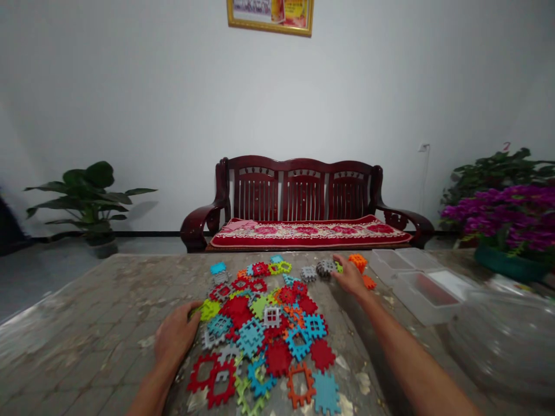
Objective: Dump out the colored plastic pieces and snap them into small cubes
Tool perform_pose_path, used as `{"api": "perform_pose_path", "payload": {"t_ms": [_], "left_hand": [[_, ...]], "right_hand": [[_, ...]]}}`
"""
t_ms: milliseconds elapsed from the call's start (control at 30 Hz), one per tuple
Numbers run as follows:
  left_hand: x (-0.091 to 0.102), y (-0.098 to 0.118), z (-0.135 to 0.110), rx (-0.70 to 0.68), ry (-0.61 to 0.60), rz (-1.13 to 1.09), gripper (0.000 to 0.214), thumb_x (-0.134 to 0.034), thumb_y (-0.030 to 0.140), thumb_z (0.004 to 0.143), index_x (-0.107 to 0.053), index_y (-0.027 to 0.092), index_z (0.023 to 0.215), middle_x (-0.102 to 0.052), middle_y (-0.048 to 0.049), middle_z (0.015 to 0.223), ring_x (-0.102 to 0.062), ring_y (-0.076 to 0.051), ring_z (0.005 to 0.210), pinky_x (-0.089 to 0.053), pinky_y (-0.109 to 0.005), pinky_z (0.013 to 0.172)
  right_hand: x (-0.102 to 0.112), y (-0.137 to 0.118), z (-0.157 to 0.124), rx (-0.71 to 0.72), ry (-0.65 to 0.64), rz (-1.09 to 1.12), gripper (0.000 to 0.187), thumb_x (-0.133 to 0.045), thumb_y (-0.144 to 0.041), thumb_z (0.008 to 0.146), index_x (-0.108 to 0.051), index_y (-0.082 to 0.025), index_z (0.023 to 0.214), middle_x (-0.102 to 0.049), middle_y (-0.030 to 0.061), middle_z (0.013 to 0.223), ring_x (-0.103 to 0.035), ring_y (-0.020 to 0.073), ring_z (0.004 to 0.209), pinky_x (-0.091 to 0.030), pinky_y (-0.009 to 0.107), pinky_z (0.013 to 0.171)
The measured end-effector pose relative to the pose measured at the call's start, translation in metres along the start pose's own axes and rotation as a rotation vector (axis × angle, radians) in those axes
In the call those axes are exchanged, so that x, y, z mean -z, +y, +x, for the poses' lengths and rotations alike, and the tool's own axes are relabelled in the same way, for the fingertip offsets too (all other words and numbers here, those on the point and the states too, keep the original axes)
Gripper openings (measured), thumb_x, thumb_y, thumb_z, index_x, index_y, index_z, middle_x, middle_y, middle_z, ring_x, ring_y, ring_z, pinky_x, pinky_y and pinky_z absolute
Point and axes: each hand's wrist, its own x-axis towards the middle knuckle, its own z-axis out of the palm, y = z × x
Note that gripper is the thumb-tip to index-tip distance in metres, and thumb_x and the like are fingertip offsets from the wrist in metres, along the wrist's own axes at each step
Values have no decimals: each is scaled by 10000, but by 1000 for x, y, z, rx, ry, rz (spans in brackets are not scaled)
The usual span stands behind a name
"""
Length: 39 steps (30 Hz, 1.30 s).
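Note:
My left hand (177,330) is at the left edge of a pile of toothed plastic building tiles, its thumb and forefinger closed on a lime-green tile (210,310). At the far right of the pile, my right hand (350,279) has its fingers around the right side of a small group of grey tiles (324,267). A bit of green shows by those fingers. Between my hands lie a white window tile (272,316), a red solid tile (278,357), a blue frame tile (298,343) and several others, many overlapping. An orange tile stack (358,262) stands beyond my right hand.
Open clear plastic boxes (427,296) and a clear domed container (503,338) occupy the table's right side. Purple flowers in a green pot (507,263) stand behind them. Past the far edge is a wooden bench (303,185) with a red patterned cushion.

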Motion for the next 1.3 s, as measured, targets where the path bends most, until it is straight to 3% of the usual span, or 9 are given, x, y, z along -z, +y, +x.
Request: {"api": "perform_pose_path", "payload": {"t_ms": [300, 567, 833, 933, 1033, 1167, 1300], "left_hand": [[1, -1, 0, 3, -1, 8, 382, -454, 323, 919, -749, 251, 1150, -757, -77, 1242, -680, -290, 1169, -511, -428, 1017], [-1, -1, 1, -12, -39, 26, 418, -408, 293, 956, -720, 210, 1222, -721, -95, 1317, -650, -283, 1217, -463, -441, 1077], [-1, -2, 1, -16, -28, 35, 398, -432, 285, 959, -726, 219, 1218, -727, -85, 1303, -661, -277, 1202, -485, -433, 1052], [1, 1, 0, -17, -31, 45, 402, -431, 277, 957, -726, 211, 1223, -725, -95, 1303, -658, -284, 1208, -483, -444, 1052], [3, 5, -2, -13, -39, 53, 404, -429, 281, 962, -720, 208, 1233, -719, -97, 1312, -651, -282, 1220, -470, -442, 1068], [5, 9, -5, -10, -28, 51, 400, -437, 281, 958, -722, 217, 1231, -719, -94, 1314, -654, -281, 1216, -473, -437, 1061], [6, 10, -7, -22, -12, 45, 390, -443, 276, 954, -726, 221, 1217, -729, -86, 1297, -654, -274, 1211, -468, -429, 1066]], "right_hand": [[-4, 6, 20, 51, -62, -91, 591, -683, -182, 735, -636, -208, 1323, -716, 104, 1268, -650, 283, 1195, -473, 461, 1068], [-22, -27, 11, 226, -241, -157, 663, -711, -209, 735, -611, -218, 1390, -699, 86, 1298, -587, 286, 1225, -419, 419, 1091], [-27, -36, 13, 178, -291, -279, 661, -700, -239, 762, -602, -238, 1417, -692, 82, 1311, -571, 298, 1239, -403, 410, 1086], [-25, -42, 9, 185, -255, -267, 643, -720, -246, 762, -623, -215, 1396, -670, 107, 1346, -561, 299, 1266, -397, 413, 1104], [-25, -59, -3, 219, -228, -187, 536, -700, -227, 786, -681, -204, 1322, -687, 112, 1316, -577, 285, 1250, -409, 406, 1100], [-34, -101, -39, 331, -359, -20, 367, -689, -256, 815, -751, -236, 1176, -749, 68, 1151, -644, 254, 1101, -470, 396, 1009], [-46, -139, -81, 520, -489, 34, 572, -835, -380, 722, -701, -252, 1264, -722, 61, 1245, -600, 270, 1166, -447, 403, 1033]]}}
